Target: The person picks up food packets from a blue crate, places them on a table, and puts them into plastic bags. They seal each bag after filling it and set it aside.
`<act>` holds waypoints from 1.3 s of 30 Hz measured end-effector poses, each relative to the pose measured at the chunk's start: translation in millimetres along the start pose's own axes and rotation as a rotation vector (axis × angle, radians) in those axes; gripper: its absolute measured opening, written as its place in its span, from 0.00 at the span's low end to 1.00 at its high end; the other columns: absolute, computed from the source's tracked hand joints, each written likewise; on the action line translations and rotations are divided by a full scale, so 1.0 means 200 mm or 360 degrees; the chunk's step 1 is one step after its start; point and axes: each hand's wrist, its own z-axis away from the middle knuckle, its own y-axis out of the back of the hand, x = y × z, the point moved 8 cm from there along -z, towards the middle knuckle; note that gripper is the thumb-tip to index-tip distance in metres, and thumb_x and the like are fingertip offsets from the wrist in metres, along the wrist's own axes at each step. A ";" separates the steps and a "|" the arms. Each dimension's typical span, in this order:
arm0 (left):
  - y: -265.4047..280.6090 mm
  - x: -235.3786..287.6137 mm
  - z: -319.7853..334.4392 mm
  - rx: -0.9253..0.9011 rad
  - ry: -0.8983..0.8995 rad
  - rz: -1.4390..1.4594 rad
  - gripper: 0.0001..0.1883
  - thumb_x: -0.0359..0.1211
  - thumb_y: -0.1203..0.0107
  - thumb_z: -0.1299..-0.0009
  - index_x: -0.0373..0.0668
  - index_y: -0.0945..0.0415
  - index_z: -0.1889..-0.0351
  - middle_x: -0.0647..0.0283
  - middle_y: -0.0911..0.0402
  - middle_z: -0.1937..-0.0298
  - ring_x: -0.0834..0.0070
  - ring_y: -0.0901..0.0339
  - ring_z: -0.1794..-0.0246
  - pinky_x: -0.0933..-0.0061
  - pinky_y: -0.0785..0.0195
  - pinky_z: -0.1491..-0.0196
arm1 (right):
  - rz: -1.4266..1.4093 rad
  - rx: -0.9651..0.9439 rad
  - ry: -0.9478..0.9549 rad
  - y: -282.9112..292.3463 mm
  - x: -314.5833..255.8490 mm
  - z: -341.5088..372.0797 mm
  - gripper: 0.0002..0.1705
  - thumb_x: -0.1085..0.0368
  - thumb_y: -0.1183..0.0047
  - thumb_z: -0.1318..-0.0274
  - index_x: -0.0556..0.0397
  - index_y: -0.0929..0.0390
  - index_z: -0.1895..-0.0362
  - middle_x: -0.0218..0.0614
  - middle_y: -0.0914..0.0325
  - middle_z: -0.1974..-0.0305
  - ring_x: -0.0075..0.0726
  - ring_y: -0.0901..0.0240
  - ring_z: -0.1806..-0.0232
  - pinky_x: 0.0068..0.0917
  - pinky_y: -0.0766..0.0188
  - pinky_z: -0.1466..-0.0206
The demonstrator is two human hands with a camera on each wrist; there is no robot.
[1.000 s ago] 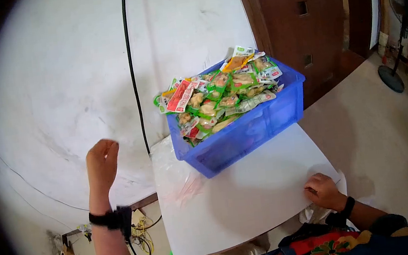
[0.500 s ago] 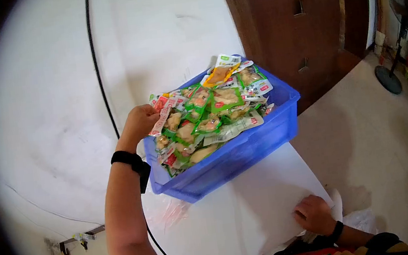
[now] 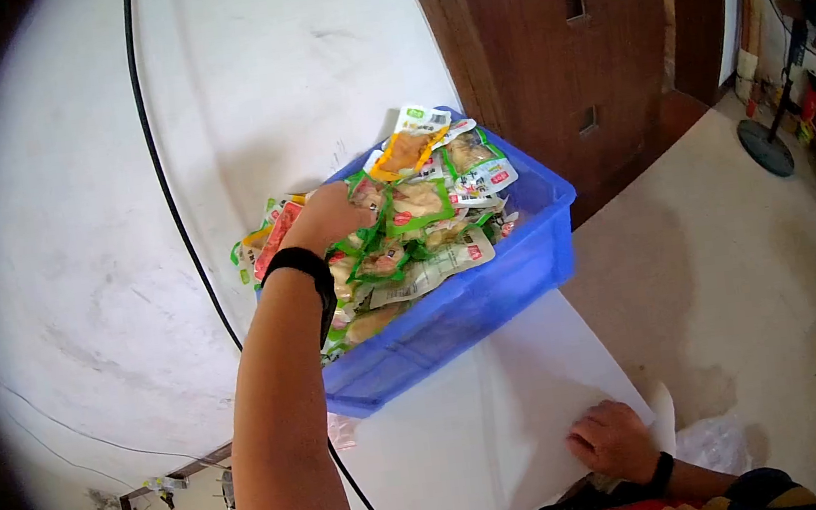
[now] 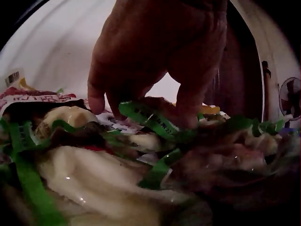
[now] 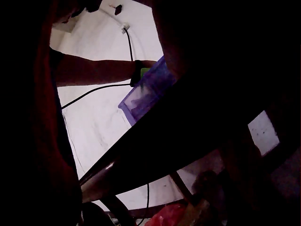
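A blue plastic crate (image 3: 518, 252) on the white table is heaped with clear, green-edged food packets (image 3: 417, 204). My left hand (image 3: 328, 219) reaches down into the left part of the heap. In the left wrist view, its thumb and fingers come down around a green-edged packet (image 4: 155, 120), with fingertips partly hidden among the packets. A red packet (image 3: 277, 238) lies left of the hand, and a yellow-edged one (image 3: 406, 149) tops the far end. My right hand (image 3: 615, 441) rests loosely curled at the table's near right edge, nothing visible in it.
The white table (image 3: 452, 462) stands against a white wall (image 3: 75, 243), down which a black cable runs. Beyond the crate is a brown door (image 3: 586, 53). A standing fan (image 3: 768, 143) is at the far right, and clear plastic (image 3: 712, 447) lies beyond the right wrist.
My left hand has come from the wall side to the crate, then further in past the red packet onto green-edged ones. The right hand has stayed by the table edge while the view shifted.
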 end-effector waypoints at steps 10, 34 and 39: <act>0.11 -0.09 0.20 -0.0116 0.0069 0.0554 0.11 0.29 0.40 0.47 0.35 0.22 0.66 0.64 0.24 0.73 0.78 0.27 0.77 0.77 0.33 0.78 | -0.0047 0.0039 -0.0008 -0.03 0.03 0.01 0.08 0.61 0.45 0.56 0.50 0.26 0.79 0.36 0.29 0.77 0.45 0.31 0.72 0.40 0.35 0.67; -0.55 0.48 1.26 -0.0310 -0.0503 0.0256 0.19 0.35 0.40 0.43 0.41 0.28 0.55 0.54 0.23 0.64 0.57 0.25 0.61 0.63 0.30 0.58 | 0.0079 0.0209 0.0085 -0.02 -0.04 0.00 0.07 0.65 0.43 0.59 0.52 0.27 0.78 0.37 0.29 0.77 0.45 0.31 0.71 0.40 0.33 0.66; 0.00 0.30 1.17 0.0285 -0.0293 0.0328 0.12 0.33 0.40 0.43 0.40 0.23 0.62 0.53 0.21 0.62 0.60 0.23 0.66 0.66 0.29 0.61 | 0.0073 0.0173 0.0008 -0.04 -0.02 0.01 0.07 0.65 0.43 0.58 0.52 0.27 0.78 0.38 0.29 0.77 0.45 0.31 0.71 0.40 0.34 0.66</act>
